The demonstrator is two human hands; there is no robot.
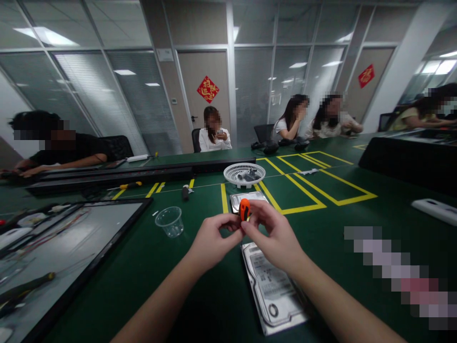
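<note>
Between my two hands, above the table, is an orange-and-black screwdriver (244, 208) with its handle end up; its tip is hidden. My left hand (216, 237) is closed, its thumb and fingertips pinching the screwdriver low on the left. From the other side my right hand (274, 231) is closed on it too, with the index finger by the handle and the thumb beneath. Under my right hand and forearm, a hard drive (264, 278) lies flat, label up and partly covered. A second hard drive (235, 202) shows just beyond my fingers.
Left of my hands stands a clear plastic cup (170, 223). A white basket (244, 166) with dark parts sits farther back. A black-framed panel (107, 228) bearing tools and wires occupies the left. Yellow tape (303, 208) marks the green table. Several people sit around it.
</note>
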